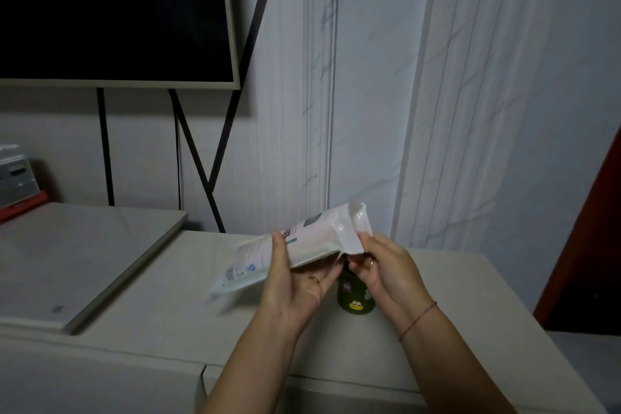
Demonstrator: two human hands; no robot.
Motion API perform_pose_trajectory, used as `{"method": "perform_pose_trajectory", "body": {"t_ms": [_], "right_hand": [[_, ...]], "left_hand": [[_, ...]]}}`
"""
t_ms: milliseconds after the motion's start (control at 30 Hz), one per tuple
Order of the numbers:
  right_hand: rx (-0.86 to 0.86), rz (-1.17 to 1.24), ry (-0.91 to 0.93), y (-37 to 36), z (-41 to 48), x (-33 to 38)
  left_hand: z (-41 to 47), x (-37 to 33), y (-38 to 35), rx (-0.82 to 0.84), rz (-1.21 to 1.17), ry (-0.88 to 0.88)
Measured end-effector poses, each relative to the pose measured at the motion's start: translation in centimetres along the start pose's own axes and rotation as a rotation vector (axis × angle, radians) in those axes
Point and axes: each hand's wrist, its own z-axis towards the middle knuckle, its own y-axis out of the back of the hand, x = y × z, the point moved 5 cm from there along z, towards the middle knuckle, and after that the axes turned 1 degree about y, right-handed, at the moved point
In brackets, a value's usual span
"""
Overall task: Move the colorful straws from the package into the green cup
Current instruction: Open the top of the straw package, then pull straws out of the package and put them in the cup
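A long white plastic package (312,237) hangs tilted above the counter, its open end up and to the right. My left hand (295,282) grips it round the middle from below. My right hand (379,262) pinches the flap at the open end. The straws inside are hidden; only a dark strip shows at the package's lower edge. The green cup (354,299), with a small yellow cartoon figure on it, stands on the counter straight under my hands, its rim hidden by them.
The cup stands on a pale counter (453,296). A raised white slab (84,255) lies at the left, with a red and grey box (18,181) behind it. A dark screen (111,10) on black legs hangs at the upper left. A red-brown door edge (591,245) is at the right.
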Motion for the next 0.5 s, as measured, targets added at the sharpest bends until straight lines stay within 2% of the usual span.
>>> {"method": "perform_pose_trajectory", "body": {"t_ms": [100,267,500], "right_hand": [[-0.001,-0.027,-0.002,0.9,0.1,-1.1],[0.021,-0.094,-0.012,1.9,0.8,-2.1],[-0.039,0.202,-0.138,2.5,1.9,-3.7]], "left_hand": [[1.1,-1.0,0.2,-0.006,-0.100,-0.103],[2.7,-1.8,1.0,0.010,-0.029,-0.255],[4.1,-3.0,2.1,-0.021,0.115,-0.433]]}}
